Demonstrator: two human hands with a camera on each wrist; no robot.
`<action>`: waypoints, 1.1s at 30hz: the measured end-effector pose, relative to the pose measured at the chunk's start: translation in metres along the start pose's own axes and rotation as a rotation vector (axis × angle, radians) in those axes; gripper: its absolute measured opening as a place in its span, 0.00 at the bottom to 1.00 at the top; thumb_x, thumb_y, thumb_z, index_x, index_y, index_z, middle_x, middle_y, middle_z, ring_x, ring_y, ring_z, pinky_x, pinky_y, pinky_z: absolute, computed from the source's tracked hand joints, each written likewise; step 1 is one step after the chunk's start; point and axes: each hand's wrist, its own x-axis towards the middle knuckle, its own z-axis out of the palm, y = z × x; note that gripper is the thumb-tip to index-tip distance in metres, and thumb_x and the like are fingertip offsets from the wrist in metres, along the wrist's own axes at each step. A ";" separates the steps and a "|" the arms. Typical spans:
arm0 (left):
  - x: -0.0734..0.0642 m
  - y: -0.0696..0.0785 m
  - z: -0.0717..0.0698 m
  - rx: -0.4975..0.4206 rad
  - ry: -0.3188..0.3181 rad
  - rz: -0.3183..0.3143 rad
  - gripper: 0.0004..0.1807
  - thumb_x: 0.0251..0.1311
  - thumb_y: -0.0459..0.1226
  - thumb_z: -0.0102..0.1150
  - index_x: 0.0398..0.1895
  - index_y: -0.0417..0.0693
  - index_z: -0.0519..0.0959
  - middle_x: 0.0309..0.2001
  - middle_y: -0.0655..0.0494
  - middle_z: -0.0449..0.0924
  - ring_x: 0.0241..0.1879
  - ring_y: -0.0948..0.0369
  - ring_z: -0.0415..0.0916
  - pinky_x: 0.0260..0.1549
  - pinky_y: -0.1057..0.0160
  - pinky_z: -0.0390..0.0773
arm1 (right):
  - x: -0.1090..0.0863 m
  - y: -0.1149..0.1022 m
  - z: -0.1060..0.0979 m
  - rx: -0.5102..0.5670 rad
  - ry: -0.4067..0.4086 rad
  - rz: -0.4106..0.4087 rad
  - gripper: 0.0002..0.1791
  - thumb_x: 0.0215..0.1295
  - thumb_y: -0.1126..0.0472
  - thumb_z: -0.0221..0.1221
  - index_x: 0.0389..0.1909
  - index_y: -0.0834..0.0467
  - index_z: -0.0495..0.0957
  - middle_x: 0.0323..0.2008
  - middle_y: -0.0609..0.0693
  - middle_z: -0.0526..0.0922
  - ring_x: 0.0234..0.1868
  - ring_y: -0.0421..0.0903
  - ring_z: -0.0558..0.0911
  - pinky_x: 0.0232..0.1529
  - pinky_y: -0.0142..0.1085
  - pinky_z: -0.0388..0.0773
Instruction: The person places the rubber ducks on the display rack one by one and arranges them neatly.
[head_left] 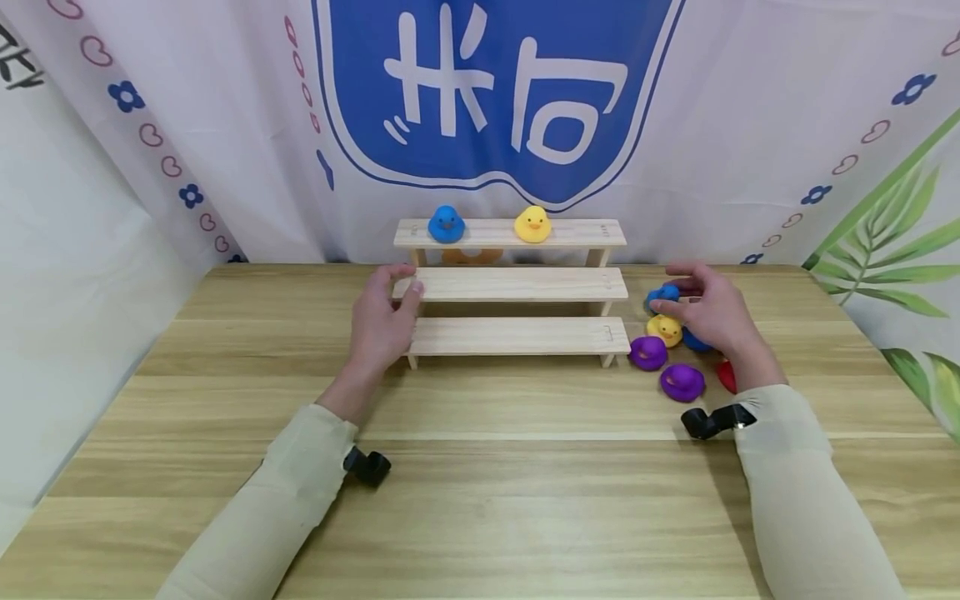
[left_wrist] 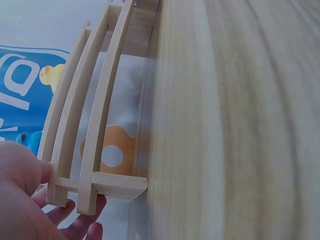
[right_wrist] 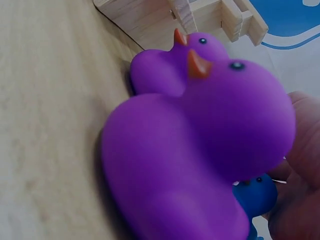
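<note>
My left hand (head_left: 384, 321) grips the left end of a three-step wooden stand (head_left: 517, 336), thumb at the middle step's edge. In the left wrist view, the fingertips (left_wrist: 82, 227) curl under the ends of the boards (left_wrist: 97, 130). A blue rubber duck (head_left: 447, 224) and a yellow one (head_left: 533, 224) sit on the top step. To the right of the stand, my right hand (head_left: 712, 310) pinches another blue duck (head_left: 662, 294) between thumb and fingers. Close below it are a yellow duck (head_left: 665, 331), a partly hidden blue one (head_left: 696, 340) and two purple ducks (head_left: 682, 382).
A red toy (head_left: 727, 376) lies by the right wrist, partly covered by it. Behind the stand hangs a white cloth with a blue printed emblem (head_left: 495, 92). An orange ring-shaped print (left_wrist: 119, 145) shows through the stand. The wooden table (head_left: 510, 500) extends in front.
</note>
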 end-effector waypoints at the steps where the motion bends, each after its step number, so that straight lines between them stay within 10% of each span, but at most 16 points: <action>1: 0.000 0.000 0.000 0.001 0.000 0.001 0.22 0.82 0.45 0.50 0.73 0.50 0.71 0.76 0.49 0.71 0.46 0.51 0.76 0.43 0.58 0.78 | 0.000 0.000 0.000 -0.005 0.002 0.002 0.41 0.75 0.49 0.65 0.81 0.59 0.61 0.74 0.69 0.70 0.73 0.69 0.70 0.72 0.64 0.69; 33: -0.001 0.000 0.000 -0.009 0.001 0.009 0.21 0.82 0.45 0.50 0.72 0.50 0.73 0.76 0.49 0.70 0.46 0.51 0.76 0.43 0.58 0.78 | 0.004 0.006 0.006 -0.055 0.052 0.046 0.30 0.77 0.51 0.63 0.73 0.59 0.74 0.71 0.67 0.76 0.71 0.67 0.73 0.69 0.61 0.73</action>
